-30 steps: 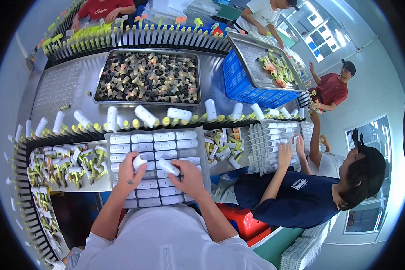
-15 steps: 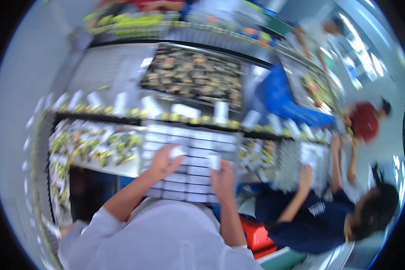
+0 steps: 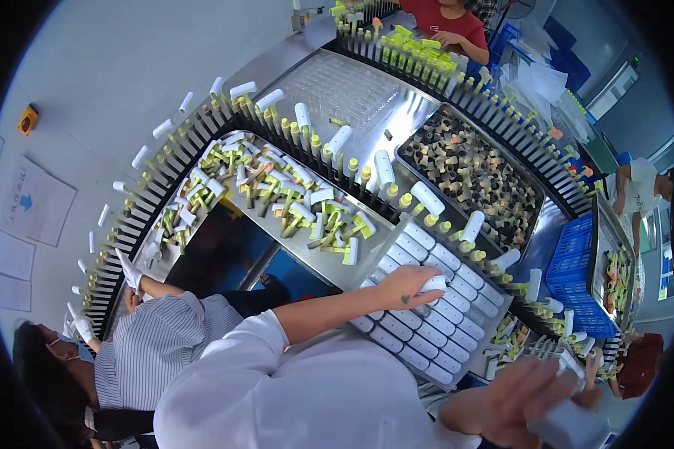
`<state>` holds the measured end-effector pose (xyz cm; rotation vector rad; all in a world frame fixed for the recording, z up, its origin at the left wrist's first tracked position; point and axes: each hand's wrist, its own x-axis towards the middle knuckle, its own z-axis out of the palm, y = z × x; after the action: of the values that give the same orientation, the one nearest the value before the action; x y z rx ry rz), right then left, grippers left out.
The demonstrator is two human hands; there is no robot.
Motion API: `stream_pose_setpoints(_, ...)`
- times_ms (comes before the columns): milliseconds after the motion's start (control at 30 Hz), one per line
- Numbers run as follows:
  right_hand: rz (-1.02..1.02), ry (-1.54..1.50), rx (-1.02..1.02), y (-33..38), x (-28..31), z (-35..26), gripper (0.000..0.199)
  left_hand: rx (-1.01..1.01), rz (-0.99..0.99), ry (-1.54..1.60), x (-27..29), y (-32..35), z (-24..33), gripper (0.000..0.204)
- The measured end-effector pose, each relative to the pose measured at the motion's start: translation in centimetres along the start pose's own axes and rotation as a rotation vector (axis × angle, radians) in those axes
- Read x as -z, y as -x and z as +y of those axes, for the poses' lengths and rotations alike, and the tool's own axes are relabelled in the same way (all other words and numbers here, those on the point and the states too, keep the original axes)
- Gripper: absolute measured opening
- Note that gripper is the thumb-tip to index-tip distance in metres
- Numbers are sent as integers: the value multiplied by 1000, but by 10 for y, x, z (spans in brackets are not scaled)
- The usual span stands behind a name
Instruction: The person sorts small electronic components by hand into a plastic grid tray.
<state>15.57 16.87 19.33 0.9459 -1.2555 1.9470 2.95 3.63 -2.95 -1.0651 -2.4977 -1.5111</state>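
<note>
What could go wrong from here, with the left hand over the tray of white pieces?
The left hand has a white oblong piece in its grip above other pieces; a slip might scuff or dislodge one of them.

The right hand is blurred and away from the tray, so it could not readily steady it.

The tray's upper edge lies close to the yellow-topped posts, so a nudge might bump them.
</note>
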Motion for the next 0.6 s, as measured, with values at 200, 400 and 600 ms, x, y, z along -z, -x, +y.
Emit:
stream_pose_setpoints(200,-72,-136,-53,-20,-37,-1,38,36,-24,4,3,3,-4,37)
stream_pose_setpoints(400,-126,-295,-44,-35,-47,15,53,-8,11,83,14,-4,-5,37)
stream_pose_setpoints(600,31,-253,73,-61,-53,34,56,-24,56,74,17,-8,-8,37)
